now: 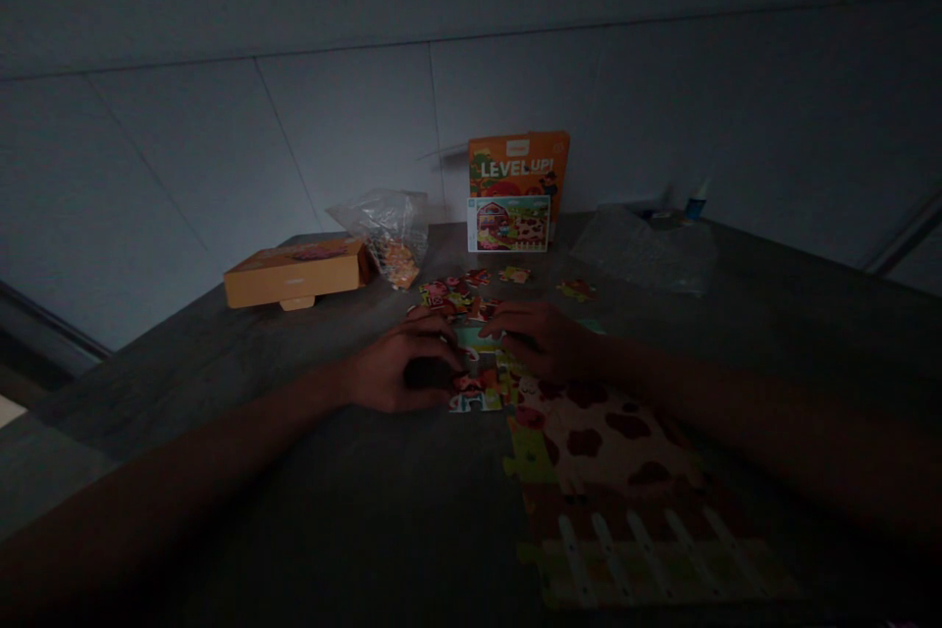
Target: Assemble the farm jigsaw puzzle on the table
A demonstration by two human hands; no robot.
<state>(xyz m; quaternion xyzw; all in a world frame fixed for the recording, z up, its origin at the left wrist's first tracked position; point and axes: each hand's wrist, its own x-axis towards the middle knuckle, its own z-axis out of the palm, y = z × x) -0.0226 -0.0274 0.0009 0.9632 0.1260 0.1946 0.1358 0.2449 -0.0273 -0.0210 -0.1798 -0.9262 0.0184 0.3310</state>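
A partly joined jigsaw puzzle [589, 442] lies on the table, showing a spotted cow and a white fence. My left hand [393, 368] is curled at its upper left side, thumb and fingertips at the edges of a puzzle piece [477, 391] with a red figure. Across from it, my right hand [541, 339] bends its fingers down on a pale green puzzle piece [477, 338]. The fingers hide part of these pieces, and the picture is dark. Just beyond both hands lie several loose puzzle pieces [445, 292].
An orange box [294, 280] lies at the left beside a clear bag [397, 226] with pieces inside. A picture card [509, 224] leans on an upright orange box [519, 152] near the wall. To the right are a crumpled plastic bag [644, 250] and a small bottle [696, 202].
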